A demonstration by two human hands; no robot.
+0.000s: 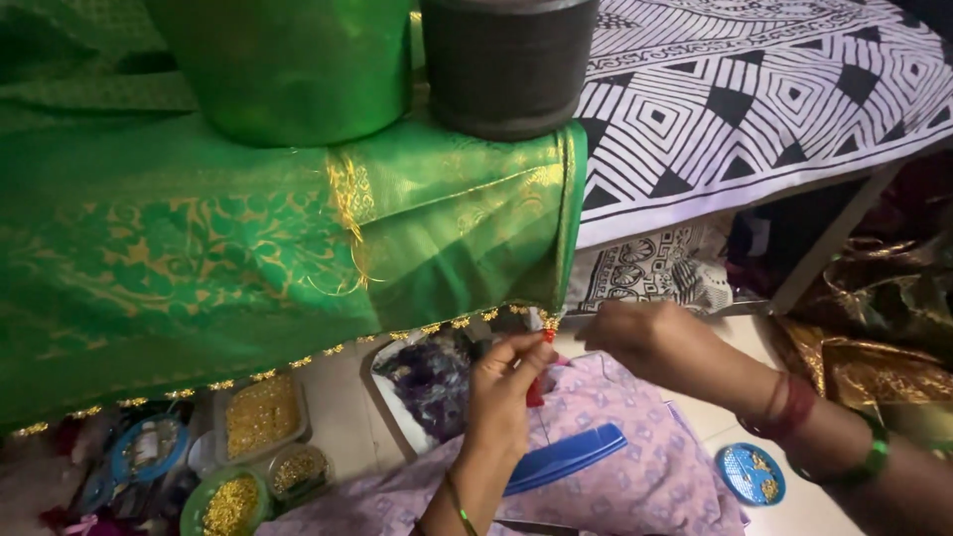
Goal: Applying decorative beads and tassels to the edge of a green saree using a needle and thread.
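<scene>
A green cloth (199, 248) with gold patterning hangs down over the left and middle of the view, its lower hem (298, 362) trimmed with a row of small gold tassels that climbs from lower left toward the centre. On top of the cloth stand a shiny green bundle (288, 65) and, just to its right, a dark round container (506, 65). Under the hem, at lower left, sit a blue round box (149, 447), a clear tray of gold beads (260, 417), a small round tub of gold beads (298, 469) and a green bowl of gold beads (226, 506), all close together on the floor.

At centre, the left hand (501, 392) rises from the bottom edge, its fingertips pinched narrow on a small red piece (547, 336) right at the end of the tasselled hem; a thin bangle shows on the wrist. A blue comb (566, 457) lies on the lilac printed fabric (635, 467) over the person's lap, just right of that wrist. The right hand (645, 337) comes in from the right, curled closed at the corner of the hem beside the left fingertips; what it grips is hidden behind the knuckles. Red bangles (789, 407) and a green one ring its forearm.

Further right, a black-and-white patterned sheet (754, 89) covers a raised surface, a small blue dish (749, 474) with gold bits lies on the floor, and brown-gold cloth (874, 328) is heaped at the far right edge.
</scene>
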